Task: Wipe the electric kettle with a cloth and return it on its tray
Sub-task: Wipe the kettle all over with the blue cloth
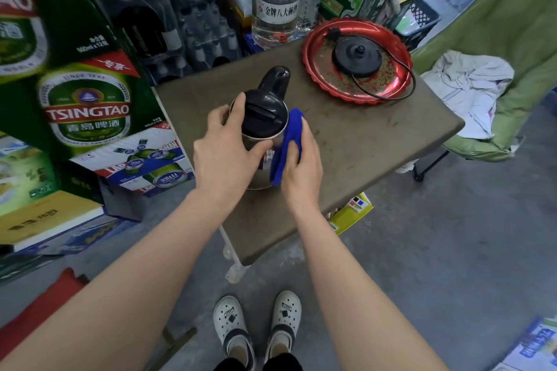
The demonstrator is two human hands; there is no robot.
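Observation:
A steel electric kettle [265, 117] with a black lid and black handle stands upright on the near left part of a small brown table [361, 141]. My left hand [224, 147] wraps around its left side and rim. My right hand [301, 166] presses a blue cloth [289, 141] flat against the kettle's right side. The red round tray [313, 69] sits at the table's far right corner and holds the black kettle base [357, 57] with its cord looping over the tray's rim.
Green Tsingtao beer cartons [87, 105] are stacked close on the left. A large clear jug with a red cap [275, 6] stands behind the table. A green folding chair [512, 27] with a white garment [470, 84] is at the right. Grey floor lies in front.

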